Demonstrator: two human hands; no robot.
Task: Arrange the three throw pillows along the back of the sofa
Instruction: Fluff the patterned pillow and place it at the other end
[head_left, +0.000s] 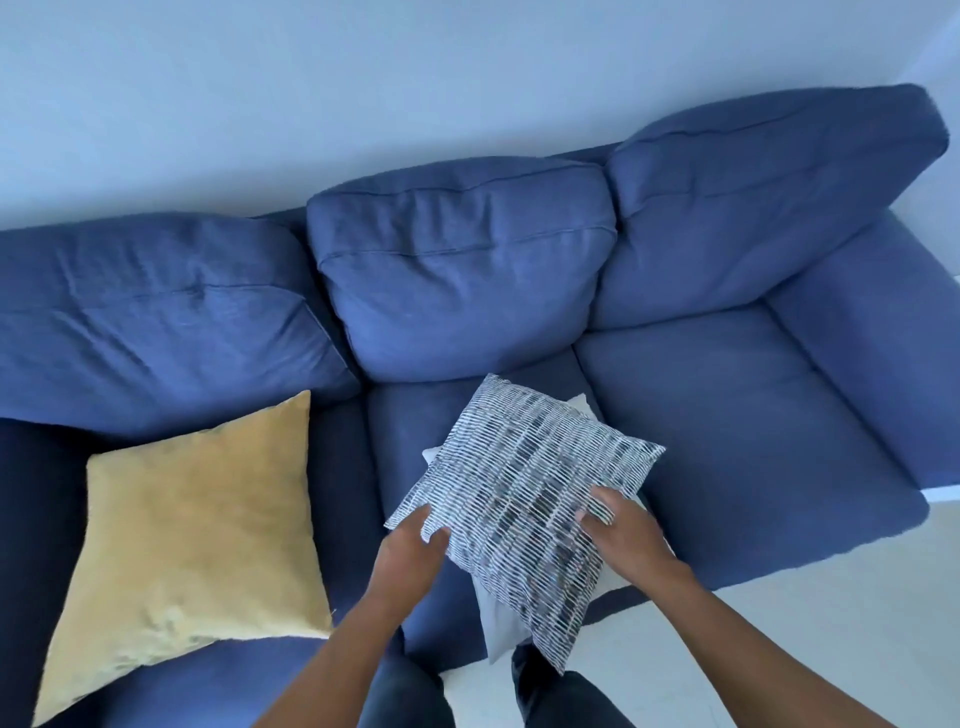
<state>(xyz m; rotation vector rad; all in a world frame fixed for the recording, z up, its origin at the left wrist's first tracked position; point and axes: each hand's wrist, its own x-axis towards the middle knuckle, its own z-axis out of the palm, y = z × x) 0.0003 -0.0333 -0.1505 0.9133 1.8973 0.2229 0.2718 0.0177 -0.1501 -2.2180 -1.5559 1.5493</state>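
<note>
A black-and-white patterned pillow (524, 499) lies over the middle seat of the blue sofa (727, 415), resting on a plain pale grey pillow (501, 621) that shows only at its edges. My left hand (413, 545) grips the patterned pillow's left corner. My right hand (621, 535) holds its right edge with fingers on top. A mustard yellow pillow (192, 540) lies flat on the left seat, apart from both hands.
Three blue back cushions (462, 270) line the sofa's back against a pale wall. The right armrest (878, 332) borders the bare right seat. White floor (779, 649) shows at the lower right, and my dark trouser legs (405, 696) stand at the sofa's front edge.
</note>
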